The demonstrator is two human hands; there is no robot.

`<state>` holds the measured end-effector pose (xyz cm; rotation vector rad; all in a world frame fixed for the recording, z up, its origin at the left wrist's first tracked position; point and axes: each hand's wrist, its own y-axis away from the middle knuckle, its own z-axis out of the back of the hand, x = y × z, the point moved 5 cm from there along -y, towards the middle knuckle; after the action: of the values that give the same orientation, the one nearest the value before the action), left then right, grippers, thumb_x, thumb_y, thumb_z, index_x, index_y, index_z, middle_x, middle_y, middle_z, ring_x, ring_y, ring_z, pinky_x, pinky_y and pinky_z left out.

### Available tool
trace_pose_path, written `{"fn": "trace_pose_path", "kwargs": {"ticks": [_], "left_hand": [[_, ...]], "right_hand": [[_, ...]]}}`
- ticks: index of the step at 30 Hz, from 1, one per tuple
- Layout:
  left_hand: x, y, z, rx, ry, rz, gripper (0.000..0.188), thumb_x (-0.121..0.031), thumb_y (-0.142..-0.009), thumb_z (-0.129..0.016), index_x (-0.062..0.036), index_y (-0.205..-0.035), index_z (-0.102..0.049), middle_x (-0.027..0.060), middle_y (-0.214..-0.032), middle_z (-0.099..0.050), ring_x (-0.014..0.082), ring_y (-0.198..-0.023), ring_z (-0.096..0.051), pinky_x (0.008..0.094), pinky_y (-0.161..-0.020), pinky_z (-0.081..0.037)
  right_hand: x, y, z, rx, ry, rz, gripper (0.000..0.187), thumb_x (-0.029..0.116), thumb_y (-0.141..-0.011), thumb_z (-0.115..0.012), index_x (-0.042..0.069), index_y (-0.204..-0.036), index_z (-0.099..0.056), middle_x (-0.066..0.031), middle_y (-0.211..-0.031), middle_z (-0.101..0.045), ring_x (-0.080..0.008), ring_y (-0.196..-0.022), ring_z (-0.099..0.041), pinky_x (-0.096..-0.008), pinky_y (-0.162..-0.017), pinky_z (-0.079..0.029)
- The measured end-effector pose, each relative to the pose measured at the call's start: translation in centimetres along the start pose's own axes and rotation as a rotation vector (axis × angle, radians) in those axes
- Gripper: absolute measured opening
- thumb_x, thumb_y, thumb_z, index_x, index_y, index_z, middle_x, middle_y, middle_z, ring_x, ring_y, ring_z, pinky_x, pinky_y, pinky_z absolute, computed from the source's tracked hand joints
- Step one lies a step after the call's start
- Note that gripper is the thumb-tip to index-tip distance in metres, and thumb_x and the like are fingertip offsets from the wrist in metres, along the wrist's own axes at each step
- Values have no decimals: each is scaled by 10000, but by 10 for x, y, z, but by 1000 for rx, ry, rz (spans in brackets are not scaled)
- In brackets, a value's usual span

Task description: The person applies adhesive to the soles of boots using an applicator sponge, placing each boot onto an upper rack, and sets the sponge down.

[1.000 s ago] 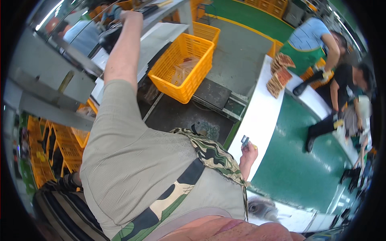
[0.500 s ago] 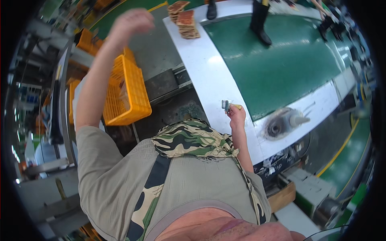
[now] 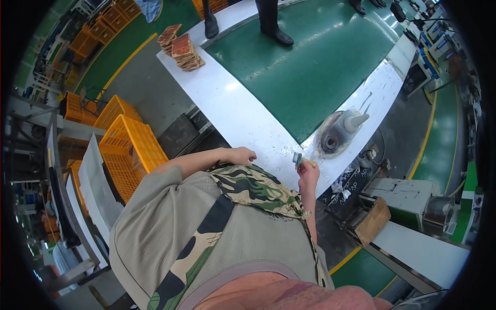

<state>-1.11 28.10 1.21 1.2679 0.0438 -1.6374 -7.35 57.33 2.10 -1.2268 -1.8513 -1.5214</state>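
Note:
In my right hand [image 3: 308, 174] is a small brush [image 3: 298, 159] with a yellowish handle and a grey-blue head, gripped near the white table's inner edge. The brush head is just above or touching the white tabletop [image 3: 248, 121]; which of the two I cannot tell. My left hand [image 3: 239, 155] is at the table's near edge, left of the brush, with its fingers curled together and nothing visible in them. Right of the brush stands a round, cloudy tub [image 3: 330, 139] with a dark middle, beside a white cone-shaped nozzle [image 3: 356, 121].
A stack of brown panels with reddish tops [image 3: 186, 54] lies at the table's far left end. Yellow crates [image 3: 135, 147] stand to my left. Beyond the white strip runs a green surface [image 3: 289, 77], with another person's black boots [image 3: 276, 31] at its far side.
My left hand has come down from its raised place at the upper left to the table's near edge. The right hand still holds the brush, and the whole view has turned.

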Motion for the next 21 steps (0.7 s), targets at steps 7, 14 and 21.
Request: {"fn": "trace_pose_path", "kwargs": {"ticks": [7, 14, 21], "left_hand": [[37, -15, 45, 88, -162, -21, 618, -378, -774, -720, 25, -1220, -576, 201, -1138, -662, 349, -1025, -642, 387, -886, -505], [104, -28, 65, 89, 116, -28, 384, -350, -743, -766, -8, -910, -718, 144, -849, -713, 274, -797, -686, 363, -708, -539], [143, -31, 76, 196, 879, 200, 266, -245, -853, -701, -19, -992, -674, 140, -891, -717, 219, -737, -703, 311, -590, -555]], "right_hand": [[-8, 23, -14, -136, -106, 68, 162, 101, -852, -681, 50, -935, -552, -63, -764, -643, -180, -602, -619, -282, -528, -471], [-5, 20, -78, -155, -101, 39, 118, 98, -861, -670, 56, -908, -570, -68, -759, -648, -190, -593, -615, -296, -542, -475], [-1, 3, -135, -180, -99, 78, 163, 89, -838, -685, 46, -928, -556, -79, -787, -642, -199, -613, -616, -326, -546, -514]]}}
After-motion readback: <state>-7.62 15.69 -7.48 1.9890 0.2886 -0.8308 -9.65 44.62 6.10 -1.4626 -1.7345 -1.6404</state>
